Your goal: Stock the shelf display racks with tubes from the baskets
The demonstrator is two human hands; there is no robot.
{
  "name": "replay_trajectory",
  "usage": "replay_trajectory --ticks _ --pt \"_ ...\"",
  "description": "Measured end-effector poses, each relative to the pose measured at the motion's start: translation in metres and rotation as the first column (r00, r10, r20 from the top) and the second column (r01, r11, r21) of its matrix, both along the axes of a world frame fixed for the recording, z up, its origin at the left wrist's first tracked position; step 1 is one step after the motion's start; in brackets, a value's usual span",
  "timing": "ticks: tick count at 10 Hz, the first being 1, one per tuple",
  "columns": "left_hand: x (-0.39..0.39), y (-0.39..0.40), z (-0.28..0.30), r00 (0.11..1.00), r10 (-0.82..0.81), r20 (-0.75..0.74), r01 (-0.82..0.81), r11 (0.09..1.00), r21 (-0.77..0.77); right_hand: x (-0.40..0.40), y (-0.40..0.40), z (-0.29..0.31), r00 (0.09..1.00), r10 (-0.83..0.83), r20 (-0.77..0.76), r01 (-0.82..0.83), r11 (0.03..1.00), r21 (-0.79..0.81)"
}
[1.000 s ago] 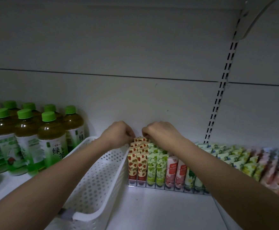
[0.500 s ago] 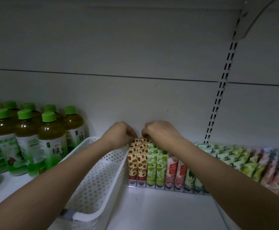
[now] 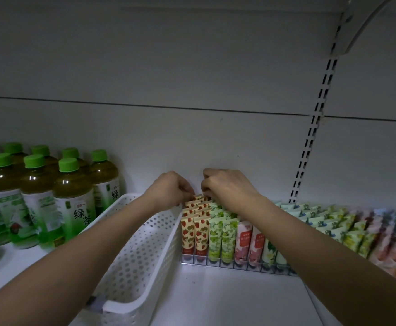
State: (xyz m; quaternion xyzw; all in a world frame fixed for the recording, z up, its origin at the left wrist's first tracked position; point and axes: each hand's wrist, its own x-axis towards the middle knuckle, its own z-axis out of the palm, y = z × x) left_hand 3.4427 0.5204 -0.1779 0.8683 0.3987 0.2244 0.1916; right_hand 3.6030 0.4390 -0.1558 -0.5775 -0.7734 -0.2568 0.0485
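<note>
Barely any change from half a second back: both hands stay at the rear of the rack, the right hand (image 3: pixel 229 189) sitting a touch higher than it did, the left hand (image 3: pixel 171 191) holding its spot. Fingers of both are curled down over the back of the strawberry tubes (image 3: pixel 195 228), the rearmost tube top (image 3: pixel 198 197) poking up right between the two hands. Whether either hand actually pinches a tube, I cannot tell; the fingertips are tucked away behind the knuckles.

The strawberry tubes are cream with red berries, standing cap-down in two rows that run from the hands toward the camera, inside the wire display rack (image 3: pixel 234 263). Just right of them, under the right wrist, come green tubes (image 3: pixel 222 236), then pink tubes (image 3: pixel 248 241). The right forearm cuts across the yellow-flowered tubes further right.

Directly below the left forearm sits the white perforated basket (image 3: pixel 133 255), touching the rack's left side; its contents cannot be made out. Well left of the grip stand green tea bottles (image 3: pixel 72 208). Far right of the hands, more tubes (image 3: pixel 357 231) blur out at the frame edge.
</note>
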Motion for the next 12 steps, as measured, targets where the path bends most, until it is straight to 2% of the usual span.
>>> replay_trajectory --ticks 5,7,9,11,12 --pt "-0.003 0.002 -0.004 0.999 -0.004 0.038 0.005 0.999 -0.032 -0.006 0.003 -0.001 0.976 -0.182 -0.122 0.167 0.977 -0.130" --pt "-0.002 0.000 -0.003 1.000 0.002 0.023 -0.002 1.000 -0.020 -0.005 0.000 -0.004 0.960 -0.192 -0.204 0.166 0.976 -0.137" --pt "0.000 -0.006 0.004 0.999 0.026 0.045 -0.028 0.999 0.025 0.006 -0.010 -0.002 0.899 -0.195 -0.393 0.145 0.977 -0.153" --pt "0.006 -0.025 0.008 0.999 0.017 -0.051 -0.013 0.997 0.079 0.020 -0.023 0.007 0.787 -0.224 -0.575 0.125 0.970 -0.207" --pt "0.014 -0.039 0.006 0.996 0.070 -0.061 -0.063 0.991 0.117 0.028 -0.034 0.007 0.738 -0.247 -0.628 0.142 0.967 -0.213"
